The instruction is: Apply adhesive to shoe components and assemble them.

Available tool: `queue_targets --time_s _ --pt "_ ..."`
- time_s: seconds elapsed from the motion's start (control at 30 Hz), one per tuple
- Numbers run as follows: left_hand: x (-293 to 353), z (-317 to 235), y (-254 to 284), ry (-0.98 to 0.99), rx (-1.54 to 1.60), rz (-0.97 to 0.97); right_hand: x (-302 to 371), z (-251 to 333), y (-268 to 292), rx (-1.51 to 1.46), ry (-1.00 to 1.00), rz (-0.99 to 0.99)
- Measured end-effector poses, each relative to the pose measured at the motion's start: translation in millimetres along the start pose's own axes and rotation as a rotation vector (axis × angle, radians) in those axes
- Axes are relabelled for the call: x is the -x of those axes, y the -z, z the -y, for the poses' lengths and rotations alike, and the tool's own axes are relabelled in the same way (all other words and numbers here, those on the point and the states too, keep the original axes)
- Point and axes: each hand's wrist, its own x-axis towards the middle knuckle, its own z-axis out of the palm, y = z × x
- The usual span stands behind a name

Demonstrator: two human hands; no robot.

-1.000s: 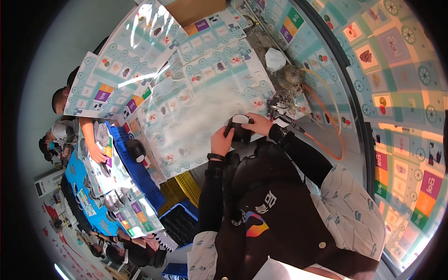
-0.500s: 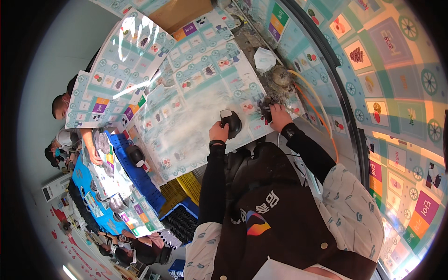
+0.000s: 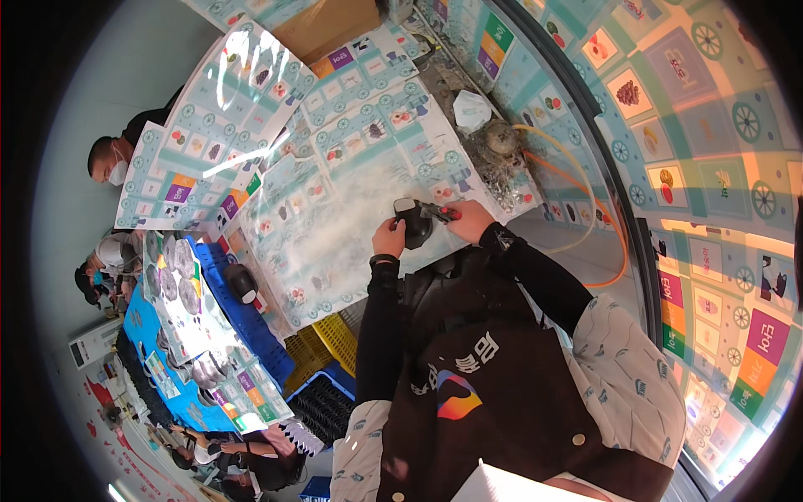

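My left hand [image 3: 388,239] grips a black, rounded, shell-like part [image 3: 414,227] with a pale patch on its top, close to the table's front edge. My right hand [image 3: 471,222] is closed around a small dark hand tool [image 3: 439,212] with red on it. The tool's front end reaches the right side of the black part; whether they touch, I cannot tell. Under both lies the table [image 3: 351,243], covered with a printed teal sheet dusted with white powder.
A yellow hose [image 3: 585,186] and an orange hose [image 3: 623,251] loop at the right, by a grimy ledge [image 3: 514,180] carrying a white mask [image 3: 473,110]. Blue crate [image 3: 259,326] and yellow crate [image 3: 339,339] stand left. Co-workers sit beyond a side table [image 3: 201,301] holding grey parts.
My right hand has come left from the ledge side with the tool, up to the black part. The orange hose has shifted. My left hand stays nearly in place.
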Motion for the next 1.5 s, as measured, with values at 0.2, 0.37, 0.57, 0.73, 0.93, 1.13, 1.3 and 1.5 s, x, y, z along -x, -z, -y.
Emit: queue_targets --time_s 0.2,0.37,0.57,0.73,0.93,1.13,1.3,1.5 --pt "-4 13 -7 0.024 0.052 0.012 -3 0 -7 0.149 0.025 0.083" --pt "-7 24 -11 -0.06 0.061 -0.002 -11 -4 -7 0.186 0.034 0.033" --pt "-8 21 -13 -0.04 0.086 0.021 -2 -2 -6 0.133 0.032 -0.075" --pt "-8 13 -15 -0.046 0.124 0.058 8 -7 1 0.223 -0.008 0.044" --pt "-7 9 -13 -0.018 0.111 0.078 13 -3 -2 0.139 -0.032 -0.111" --pt "-9 11 -13 0.021 0.115 0.076 24 -19 -14 0.2 -0.062 0.112" --pt "-13 25 -12 0.046 0.205 0.058 21 -15 -19 0.031 0.002 -0.025" --pt "-10 18 -8 0.11 0.263 0.16 25 -18 -16 0.11 0.038 0.07"
